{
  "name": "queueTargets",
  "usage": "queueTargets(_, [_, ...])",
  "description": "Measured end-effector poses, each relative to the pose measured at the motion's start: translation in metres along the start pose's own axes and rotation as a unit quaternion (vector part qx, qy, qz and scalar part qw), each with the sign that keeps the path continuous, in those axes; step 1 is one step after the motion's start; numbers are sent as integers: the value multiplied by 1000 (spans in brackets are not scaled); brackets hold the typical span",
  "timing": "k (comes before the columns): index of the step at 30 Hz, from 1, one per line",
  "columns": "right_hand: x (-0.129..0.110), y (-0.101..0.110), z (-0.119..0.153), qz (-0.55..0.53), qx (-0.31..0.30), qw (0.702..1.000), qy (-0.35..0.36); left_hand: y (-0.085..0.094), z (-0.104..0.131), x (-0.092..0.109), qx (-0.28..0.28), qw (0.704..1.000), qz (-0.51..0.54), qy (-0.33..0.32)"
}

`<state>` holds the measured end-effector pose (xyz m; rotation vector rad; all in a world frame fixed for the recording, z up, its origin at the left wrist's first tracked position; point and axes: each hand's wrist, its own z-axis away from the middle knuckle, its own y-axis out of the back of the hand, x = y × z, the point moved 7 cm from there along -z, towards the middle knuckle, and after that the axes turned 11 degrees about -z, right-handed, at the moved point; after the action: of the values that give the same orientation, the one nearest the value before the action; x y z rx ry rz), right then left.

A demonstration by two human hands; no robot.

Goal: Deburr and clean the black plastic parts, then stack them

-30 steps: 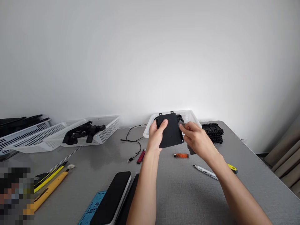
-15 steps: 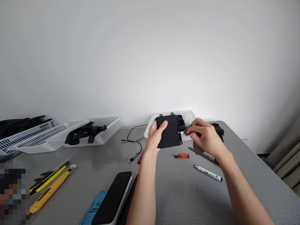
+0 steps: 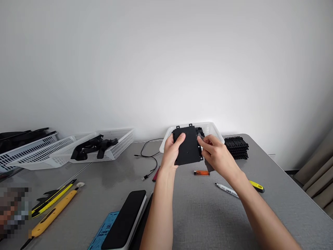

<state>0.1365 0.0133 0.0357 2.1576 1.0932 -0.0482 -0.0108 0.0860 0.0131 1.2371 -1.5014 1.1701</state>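
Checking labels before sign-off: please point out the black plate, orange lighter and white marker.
Black plate [image 3: 189, 148]: head view, middle of flat face.
Orange lighter [image 3: 202, 172]: head view, orange body.
White marker [image 3: 226, 189]: head view, barrel.

The left hand [image 3: 172, 147] and the right hand [image 3: 217, 152] are both bare, with slender fingers. The left thumb [image 3: 180, 138] has a rounded tip. Below the left hand, the left wrist [image 3: 168, 170] is narrow and bare, and the uncovered left forearm [image 3: 159, 208] broadens farther from the hand. Beyond the right hand, the bare right wrist [image 3: 237, 177] leads into a smooth, slim, likewise uncovered right forearm [image 3: 262, 211].
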Motion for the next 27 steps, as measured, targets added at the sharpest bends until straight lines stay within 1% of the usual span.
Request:
queueTargets(6, [1,2,3,-51,-25,998,-16,4,-5,-4,19,1000,5,-4])
queueTargets(10, [-2,2,6,-89,-90,992,-11,12,-7,-4,43,999,-7,-17])
queueTargets(12, [-2,3,8,-108,-119,987,-11,12,-7,-4,32,999,-16,-19])
queueTargets(13, [-1,5,7,-119,-122,985,-17,11,-7,-4,19,999,-21,-16])
queueTargets(15, [6,13,6,-143,-100,984,-43,9,-7,-5,2,1000,-27,-13])
queueTargets(16, [12,18,5,-152,-75,984,-62,9,-7,-5,2,1000,-28,-14])
queueTargets(18, [24,28,4,-159,-16,982,-99,11,-7,-4,18,999,-33,-24])
queueTargets(20, [36,32,4,-152,29,979,-134,13,-8,-1,29,998,-43,-47])
queueTargets(21, [41,30,5,-148,38,977,-150,13,-9,0,29,997,-47,-61])
queueTargets(22, [44,24,5,-146,33,975,-165,13,-9,1,27,996,-48,-75])
queueTargets(23, [47,14,6,-145,16,973,-177,13,-10,3,25,995,-47,-88])
queueTargets(25, [49,-12,9,-148,-50,967,-201,13,-11,4,28,993,-48,-104])
queueTargets(27, [48,-43,15,-157,-137,953,-221,15,-12,5,41,991,-50,-115])
